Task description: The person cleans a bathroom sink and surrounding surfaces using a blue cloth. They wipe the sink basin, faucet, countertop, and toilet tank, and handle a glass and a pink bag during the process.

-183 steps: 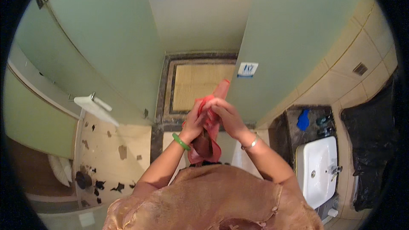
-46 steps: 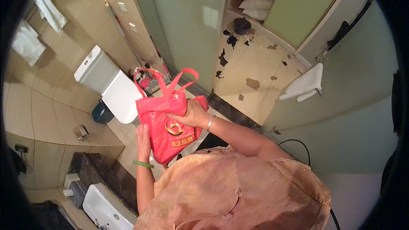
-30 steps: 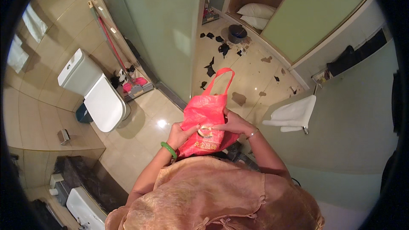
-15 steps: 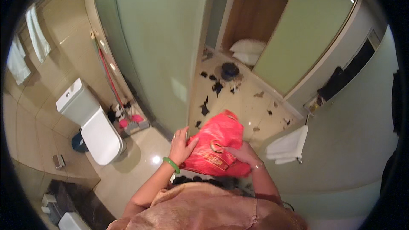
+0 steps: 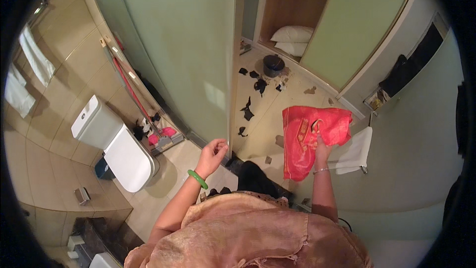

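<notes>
A tall pale green frosted glass partition [image 5: 183, 44] stands in the middle of the room, and everything else sits around it. To its left is the tiled bathroom side, where a white toilet [image 5: 116, 144] with its lid down stands against the wall, with white towels [image 5: 27, 72] hanging farther left of it and a red-handled mop [image 5: 136, 101] leaning right at the foot of the glass. To the right of the partition is an open wooden wardrobe with white pillows [image 5: 292, 39] inside, and on the pale floor in front of it a dark bucket [image 5: 273, 64] among scattered black scraps [image 5: 248, 111]. Farther right of the glass, a white towel [image 5: 356, 151] hangs on a rail. The red bag [image 5: 307, 136] hangs just in front of that towel, held up by the right hand [image 5: 321, 145], whose fingers are pinched onto the cloth near the bag's handle. The left hand [image 5: 212, 155], a green bangle [image 5: 198, 179] on its wrist, is loosely curled and empty, right at the partition's edge.
</notes>
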{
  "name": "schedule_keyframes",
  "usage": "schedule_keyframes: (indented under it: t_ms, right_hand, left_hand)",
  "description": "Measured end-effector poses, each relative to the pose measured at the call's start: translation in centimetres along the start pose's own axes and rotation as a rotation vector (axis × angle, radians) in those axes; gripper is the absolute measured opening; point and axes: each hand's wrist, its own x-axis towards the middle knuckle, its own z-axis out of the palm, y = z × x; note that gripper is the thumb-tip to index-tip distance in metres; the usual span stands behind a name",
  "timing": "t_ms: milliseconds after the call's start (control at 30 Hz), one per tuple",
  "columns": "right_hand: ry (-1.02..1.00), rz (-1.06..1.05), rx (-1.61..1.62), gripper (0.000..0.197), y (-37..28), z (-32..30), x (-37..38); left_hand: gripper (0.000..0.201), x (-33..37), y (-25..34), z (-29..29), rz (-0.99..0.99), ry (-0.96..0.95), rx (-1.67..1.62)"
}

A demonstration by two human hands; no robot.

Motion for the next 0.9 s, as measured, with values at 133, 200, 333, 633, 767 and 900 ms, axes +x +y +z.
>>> schedule_keyframes:
  t_ms: [133, 200, 333, 633, 767, 900]
  right_hand:
    - [-0.032, 0.108, -0.015, 0.044, 2.2, 1.3, 5.2]
    - [-0.018, 0.174, -0.073, 0.044, 2.4, 3.8, 5.9]
    - [-0.006, 0.087, -0.008, 0.044, 7.1, 6.6, 9.6]
    - [-0.252, 0.827, 0.218, 0.037, 14.5, 16.4, 17.5]
    - [-0.401, 0.97, 0.194, 0.037, 23.2, 20.8, 26.3]
    - [-0.543, 0.863, 0.266, 0.04, 25.1, 31.7, 46.4]
  left_hand:
    - [0.029, 2.0, -1.5, 0.5, -0.068, -0.027, 0.035]
    - [0.029, 2.3, -2.4, 0.4, -0.126, -0.04, 0.041]
    - [0.027, 3.4, -5.5, 0.4, -0.198, -0.099, 0.032]
    - [0.029, 4.5, -11.9, 2.2, -0.582, 0.223, -0.035]
    - [0.03, 4.9, -13.0, 4.7, -0.814, 0.447, -0.224]
    - [0.031, 4.8, -12.4, 7.1, -0.876, 0.697, -0.339]
